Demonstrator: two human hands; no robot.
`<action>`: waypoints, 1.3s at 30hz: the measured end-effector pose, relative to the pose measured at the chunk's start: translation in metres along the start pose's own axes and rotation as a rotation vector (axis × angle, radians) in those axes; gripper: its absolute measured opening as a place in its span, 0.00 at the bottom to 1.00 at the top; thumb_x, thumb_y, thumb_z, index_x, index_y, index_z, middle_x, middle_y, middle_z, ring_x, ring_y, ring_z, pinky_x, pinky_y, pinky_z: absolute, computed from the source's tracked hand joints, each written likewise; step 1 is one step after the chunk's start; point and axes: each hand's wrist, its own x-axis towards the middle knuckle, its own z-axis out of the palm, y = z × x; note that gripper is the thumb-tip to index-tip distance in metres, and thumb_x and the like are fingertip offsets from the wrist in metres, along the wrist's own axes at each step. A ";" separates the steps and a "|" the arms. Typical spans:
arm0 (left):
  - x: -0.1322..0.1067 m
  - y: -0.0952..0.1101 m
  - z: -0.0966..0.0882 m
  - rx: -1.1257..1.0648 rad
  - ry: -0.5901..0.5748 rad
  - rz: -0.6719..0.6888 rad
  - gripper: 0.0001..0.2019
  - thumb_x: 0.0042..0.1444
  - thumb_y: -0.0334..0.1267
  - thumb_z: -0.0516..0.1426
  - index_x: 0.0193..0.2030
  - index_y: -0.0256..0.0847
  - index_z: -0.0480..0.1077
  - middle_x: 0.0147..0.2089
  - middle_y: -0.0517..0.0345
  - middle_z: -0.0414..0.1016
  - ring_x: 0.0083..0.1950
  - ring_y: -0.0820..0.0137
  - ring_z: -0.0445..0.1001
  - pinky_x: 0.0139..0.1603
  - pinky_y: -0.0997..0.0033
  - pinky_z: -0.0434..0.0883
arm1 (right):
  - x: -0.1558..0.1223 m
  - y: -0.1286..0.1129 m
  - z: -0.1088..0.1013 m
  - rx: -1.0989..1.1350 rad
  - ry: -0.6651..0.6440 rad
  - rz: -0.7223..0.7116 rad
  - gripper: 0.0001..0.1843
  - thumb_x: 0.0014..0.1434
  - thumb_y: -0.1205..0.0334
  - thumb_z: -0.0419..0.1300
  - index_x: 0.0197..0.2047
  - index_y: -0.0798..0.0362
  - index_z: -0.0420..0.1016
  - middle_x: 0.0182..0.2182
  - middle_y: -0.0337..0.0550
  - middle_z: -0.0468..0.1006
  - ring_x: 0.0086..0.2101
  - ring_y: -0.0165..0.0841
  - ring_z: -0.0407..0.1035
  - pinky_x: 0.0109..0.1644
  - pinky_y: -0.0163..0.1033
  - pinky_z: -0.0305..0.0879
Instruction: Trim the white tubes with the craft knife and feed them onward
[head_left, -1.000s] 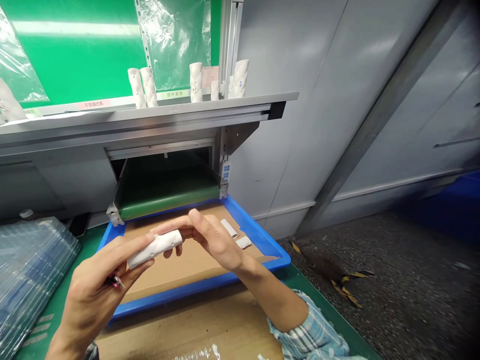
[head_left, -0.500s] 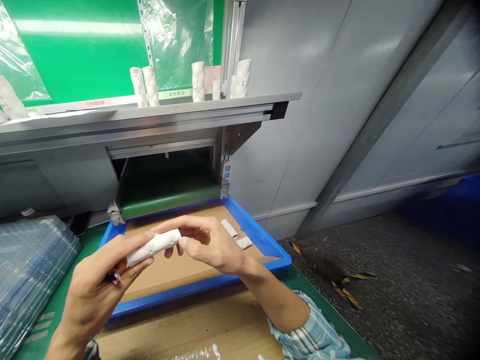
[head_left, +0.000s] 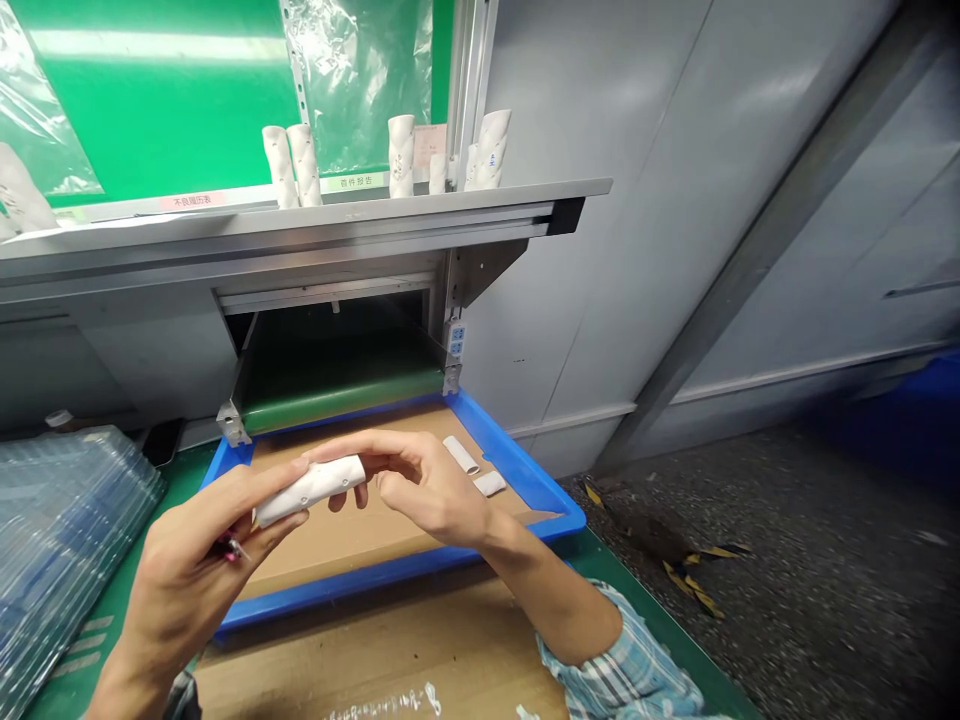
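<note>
Centre frame, a white perforated tube (head_left: 310,490) is held above a blue tray (head_left: 375,585): the left hand (head_left: 187,560) pinches one end, while the right hand (head_left: 427,490) curls around the other. It looks light, stiff and perhaps brittle, smooth enough to slip, so a gentle hold along its body seems best.

The head-worn camera looks forward and down, close above the right hand (head_left: 431,495).

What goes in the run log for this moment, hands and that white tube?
left hand: holds white tube | right hand: touching white tube | nearby: white strip, white strip, blue tray
</note>
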 end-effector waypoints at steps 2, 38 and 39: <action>0.000 0.000 0.000 0.003 0.004 0.001 0.16 0.70 0.42 0.66 0.63 0.52 0.79 0.40 0.63 0.84 0.33 0.74 0.78 0.33 0.77 0.71 | 0.000 -0.001 -0.001 0.019 -0.021 0.000 0.27 0.55 0.70 0.57 0.55 0.53 0.86 0.41 0.43 0.86 0.39 0.36 0.78 0.45 0.40 0.73; 0.001 0.016 0.006 0.699 0.012 0.105 0.18 0.81 0.49 0.50 0.60 0.42 0.75 0.40 0.61 0.86 0.32 0.68 0.82 0.31 0.65 0.62 | -0.006 0.014 0.008 -0.777 0.147 -0.393 0.19 0.67 0.72 0.65 0.59 0.49 0.78 0.50 0.46 0.87 0.49 0.40 0.83 0.52 0.42 0.82; 0.001 0.016 0.006 0.699 0.001 0.097 0.18 0.81 0.49 0.49 0.61 0.42 0.75 0.40 0.61 0.86 0.32 0.68 0.82 0.31 0.65 0.62 | -0.006 0.015 0.008 -0.783 0.141 -0.402 0.19 0.67 0.73 0.65 0.59 0.49 0.78 0.50 0.46 0.87 0.49 0.40 0.83 0.52 0.42 0.82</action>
